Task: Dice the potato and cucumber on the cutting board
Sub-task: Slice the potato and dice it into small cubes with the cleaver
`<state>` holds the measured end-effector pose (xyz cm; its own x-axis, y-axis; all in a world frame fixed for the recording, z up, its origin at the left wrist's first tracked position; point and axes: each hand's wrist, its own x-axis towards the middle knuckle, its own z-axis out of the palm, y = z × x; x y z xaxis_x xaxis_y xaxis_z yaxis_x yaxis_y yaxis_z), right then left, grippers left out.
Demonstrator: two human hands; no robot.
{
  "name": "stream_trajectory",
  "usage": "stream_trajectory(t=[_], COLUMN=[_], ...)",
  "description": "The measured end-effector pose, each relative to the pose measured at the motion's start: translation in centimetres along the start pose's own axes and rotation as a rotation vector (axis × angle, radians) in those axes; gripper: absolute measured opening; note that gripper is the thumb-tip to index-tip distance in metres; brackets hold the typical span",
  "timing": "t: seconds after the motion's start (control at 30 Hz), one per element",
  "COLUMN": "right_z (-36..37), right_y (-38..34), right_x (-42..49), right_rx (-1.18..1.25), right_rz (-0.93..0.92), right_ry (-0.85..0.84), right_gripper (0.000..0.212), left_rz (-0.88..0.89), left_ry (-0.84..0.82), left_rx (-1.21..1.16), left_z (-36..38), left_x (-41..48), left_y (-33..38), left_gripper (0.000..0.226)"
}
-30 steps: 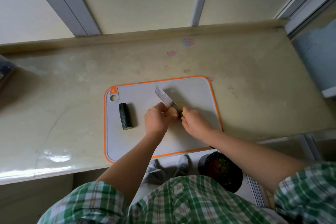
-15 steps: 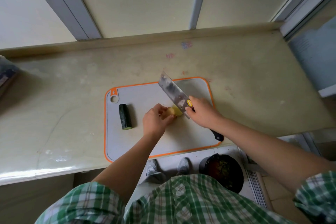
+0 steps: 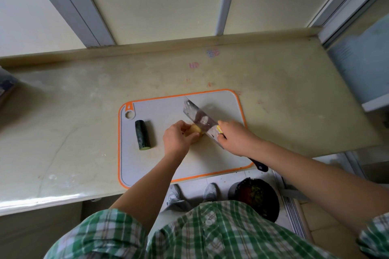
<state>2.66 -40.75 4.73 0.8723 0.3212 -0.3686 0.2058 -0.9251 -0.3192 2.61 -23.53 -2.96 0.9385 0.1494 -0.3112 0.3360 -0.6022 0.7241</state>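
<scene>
One pale yellow potato [image 3: 195, 129] piece sits near the middle of the cutting board [image 3: 160, 162]. It is mostly covered by the left hand [image 3: 176, 140], whose fingers curl over it from the left and pin it down, so only its right end shows. Just to its right is the knife [image 3: 200, 119], a broad cleaver that slants from far left to near right. Its flat face is turned partly up, and its lower edge lies right by the exposed end of the potato. Whether the edge has entered the flesh I cannot tell. The right hand [image 3: 236, 137] is wrapped round the handle close to the blade's heel, with a finger lying by the yellow sticker. The dark butt of the handle pokes out past the wrist, over the board's near right corner.

For a clean cut, I judge the blade should be stood upright before it goes down, since a leaning face tends to wedge sideways and give uneven pieces. The left fingertips look close to the edge, and tucking them back with the knuckles forward would guard them. Laying a cut face flat on the board would stop the piece rocking.

Both forearms reach in from the near side. The left runs almost straight ahead and the right angles in from the near right, wrist low.

The cucumber [image 3: 142, 134] lies whole on the board's left part, apart from the left hand, so the dicing looks far from done. The board lies at the near edge of a pale counter [image 3: 73, 111].
</scene>
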Motion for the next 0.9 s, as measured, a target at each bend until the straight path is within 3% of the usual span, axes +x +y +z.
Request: stream_trajectory(t=[0.2,0.33,0.7,0.9], right_z=[0.5,1.8,6.3,5.3], right_y=[-0.9,-1.1,-0.7,0.7], right_x=[0.4,1.5,3.1,3.1], right_rx=[0.008,0.034,0.116,0.166], right_rz=[0.027,0.058,0.125,0.106], right_ry=[-0.019,0.0,0.046,0.096], right_gripper=[0.001,0.018,0.019,0.021], left_rz=[-0.014,-0.025,-0.057,-0.041], left_ry=[0.012,0.017,-0.029,-0.052], left_rx=[-0.017,-0.024,-0.077,-0.076], left_z=[0.2,0.2,0.1,0.0], left_x=[-0.1,0.1,0.7,0.9], left_y=[0.3,0.2,-0.4,-0.7], left_gripper=[0.028,0.026,0.03,0.03])
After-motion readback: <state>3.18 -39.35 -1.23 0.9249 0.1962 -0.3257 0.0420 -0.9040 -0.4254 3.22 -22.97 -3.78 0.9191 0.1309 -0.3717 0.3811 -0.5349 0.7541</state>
